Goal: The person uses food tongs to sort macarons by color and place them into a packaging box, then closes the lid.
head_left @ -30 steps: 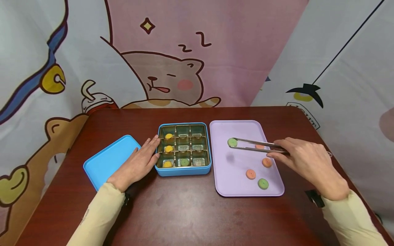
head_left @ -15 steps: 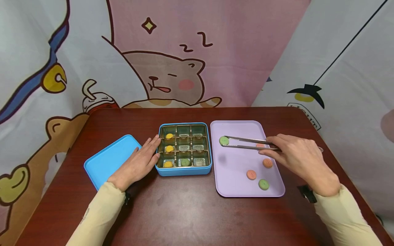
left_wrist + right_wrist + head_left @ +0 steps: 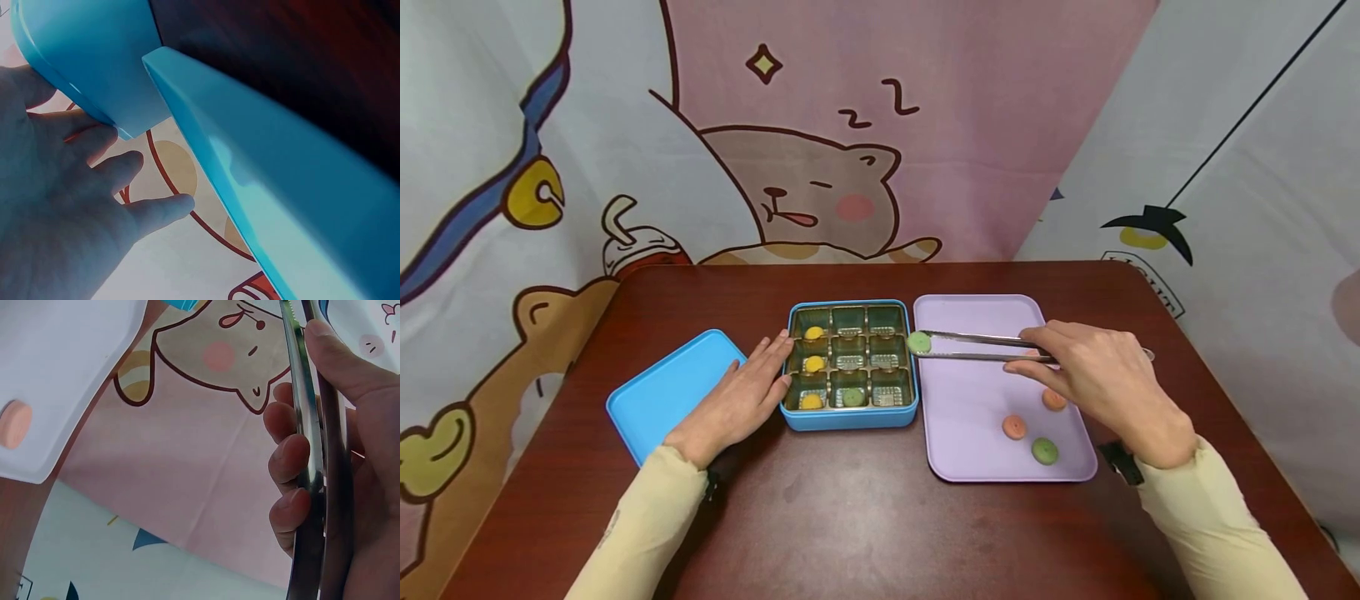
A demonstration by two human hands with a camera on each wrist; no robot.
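Observation:
My right hand (image 3: 1108, 383) grips metal tongs (image 3: 970, 357), their tips pinching a green button-shaped disc (image 3: 919, 342). This disc hangs where the lilac tray's left edge meets the right rim of the blue box (image 3: 850, 419). A gold divided insert fills the box. Yellow pieces (image 3: 814, 364) sit in its left column, and a green disc (image 3: 853, 397) lies in the front middle compartment. My left hand (image 3: 733, 408) rests with straight fingers against the box's left side; the left wrist view shows fingertips touching the blue wall (image 3: 100, 56). The tong tips are cut off in the right wrist view.
On the lilac tray (image 3: 970, 450) lie another green disc (image 3: 1045, 451) and orange discs (image 3: 1014, 427), one partly behind the right hand. A blue lid (image 3: 673, 392) lies left of the box, partly under the left forearm. A printed cloth (image 3: 970, 150) hangs behind the table.
The right hand has moved left with the tongs and the green disc, from above the tray to the box's right rim. The left hand has stayed in place.

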